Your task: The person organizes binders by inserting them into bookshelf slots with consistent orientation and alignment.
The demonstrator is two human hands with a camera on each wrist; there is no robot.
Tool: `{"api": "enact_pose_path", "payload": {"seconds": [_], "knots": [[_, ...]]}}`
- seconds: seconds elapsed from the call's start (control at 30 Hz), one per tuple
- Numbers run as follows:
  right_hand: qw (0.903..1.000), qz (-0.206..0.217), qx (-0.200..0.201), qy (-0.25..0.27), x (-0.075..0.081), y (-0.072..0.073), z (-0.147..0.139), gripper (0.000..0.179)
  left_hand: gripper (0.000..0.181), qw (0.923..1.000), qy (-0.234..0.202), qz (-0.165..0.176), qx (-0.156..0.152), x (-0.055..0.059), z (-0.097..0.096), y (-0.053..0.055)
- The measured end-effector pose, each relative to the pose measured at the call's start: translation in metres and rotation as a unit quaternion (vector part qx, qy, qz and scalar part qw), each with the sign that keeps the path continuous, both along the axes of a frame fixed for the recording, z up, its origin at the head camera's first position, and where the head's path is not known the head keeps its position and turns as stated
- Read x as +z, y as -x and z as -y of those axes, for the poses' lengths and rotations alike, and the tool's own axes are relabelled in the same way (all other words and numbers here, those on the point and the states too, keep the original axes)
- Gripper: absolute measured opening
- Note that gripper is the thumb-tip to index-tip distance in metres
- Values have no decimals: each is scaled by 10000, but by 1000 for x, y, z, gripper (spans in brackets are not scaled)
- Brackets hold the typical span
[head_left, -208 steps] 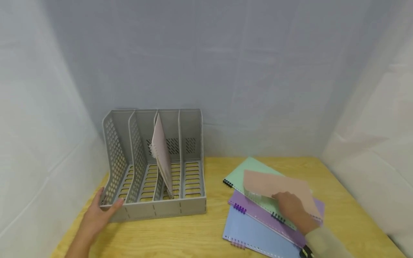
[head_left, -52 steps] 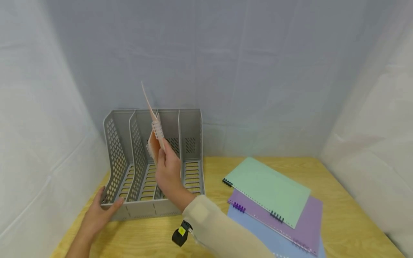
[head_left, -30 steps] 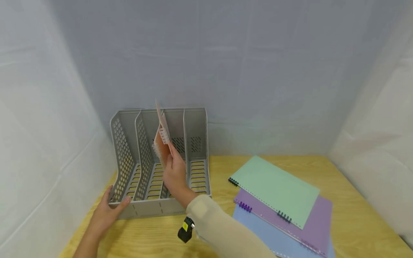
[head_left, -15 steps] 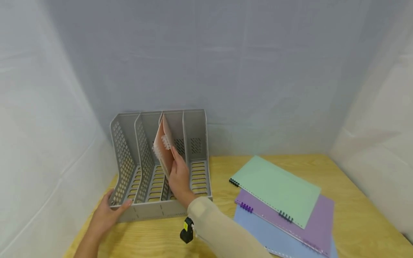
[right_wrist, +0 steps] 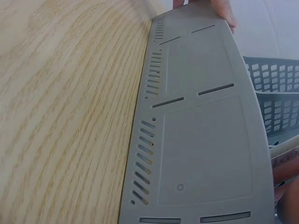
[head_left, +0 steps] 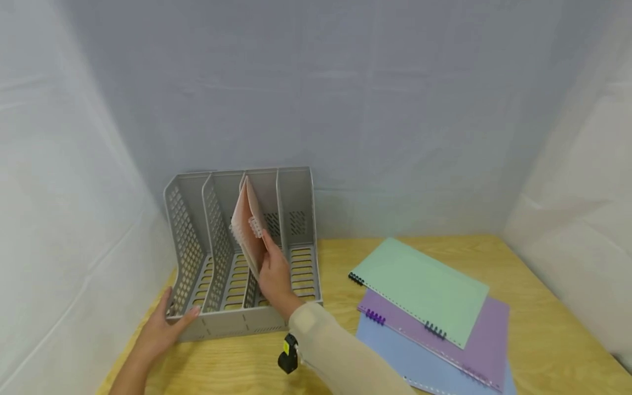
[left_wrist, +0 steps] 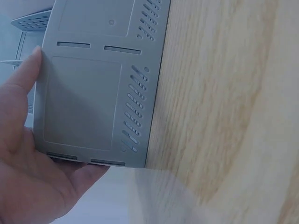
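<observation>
A grey four-slot file rack (head_left: pixel 222 325) stands on the left of the table. My left hand (head_left: pixel 155 337) grips its front left corner; in the left wrist view the thumb lies along the rim of the grey wall (left_wrist: pixel 84 102) and the fingers are around the side. My right hand (head_left: pixel 276 277) pinches a pink spiral notebook (head_left: pixel 254 211) by its near edge, down inside the rack around the third slot from the left. Directly left of it leans a paler pink notebook (head_left: pixel 239 219). The held notebook's lower part is hidden behind the hand and the other notebook.
To the right, a green notebook (head_left: pixel 419 285) lies over a purple one (head_left: pixel 494 334), with a blue one (head_left: pixel 390 345) underneath. White sheeting (head_left: pixel 345 109) encloses the wooden table (head_left: pixel 548 329) at the back and sides. A black wrist device (head_left: pixel 288 354) hangs beneath the right sleeve.
My right hand brought the pink notebook from the pile on the right to the rack and lowered it into a slot. My left hand stays at the rack's corner.
</observation>
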State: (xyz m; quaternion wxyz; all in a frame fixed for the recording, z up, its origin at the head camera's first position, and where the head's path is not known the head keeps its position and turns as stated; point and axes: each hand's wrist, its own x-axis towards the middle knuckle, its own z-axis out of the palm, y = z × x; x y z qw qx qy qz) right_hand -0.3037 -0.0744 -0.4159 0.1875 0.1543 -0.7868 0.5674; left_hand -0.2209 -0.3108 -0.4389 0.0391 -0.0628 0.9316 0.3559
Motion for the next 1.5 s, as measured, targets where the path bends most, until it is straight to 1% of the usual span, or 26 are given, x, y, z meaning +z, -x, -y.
{"api": "enact_pose_path", "payload": {"seconds": [0.2, 0.27, 0.33, 0.5, 0.7, 0.8, 0.97, 1.07, 1.17, 1.33, 1.5], "knots": [[9992, -124, 73, -372, 3, -2, 0, 49, 101, 9999, 1, -108, -22, -3, 2, 2], [9988, -79, 96, -484, 4, -2, 1, 51, 99, 9999, -10, -142, -1, -5, 2, 2], [9985, 51, 135, -532, 5, -2, 1, 54, 97, 9999, 23, -143, 32, -6, 2, 2], [9971, 580, 301, -385, 7, -1, -1, 61, 101, 9997, 82, -154, 145, -8, 2, 4], [9945, 883, 533, -199, 5, -2, -3, 65, 102, 9997, 45, -161, 193, -10, 2, 5], [9932, 1035, 529, -91, 6, -5, -2, 65, 102, 9997, 43, -162, 192, -10, 1, 4], [9899, 1360, 389, 85, 6, -13, 0, 67, 102, 9996, -7, -182, 193, -8, 0, 3], [9876, 1519, 370, 105, 5, -17, -1, 69, 102, 9995, -37, -232, 195, -7, 0, 2], [9867, 1580, 377, 42, 3, -19, -4, 69, 102, 9993, -98, -288, 198, -6, 1, 1], [9869, 1558, 408, 53, 0, -22, -12, 67, 102, 9993, -162, -286, 205, -8, 0, 1], [9882, 1460, 471, -7, -1, -27, -26, 67, 102, 9993, -135, -283, 225, -8, -1, 1]]}}
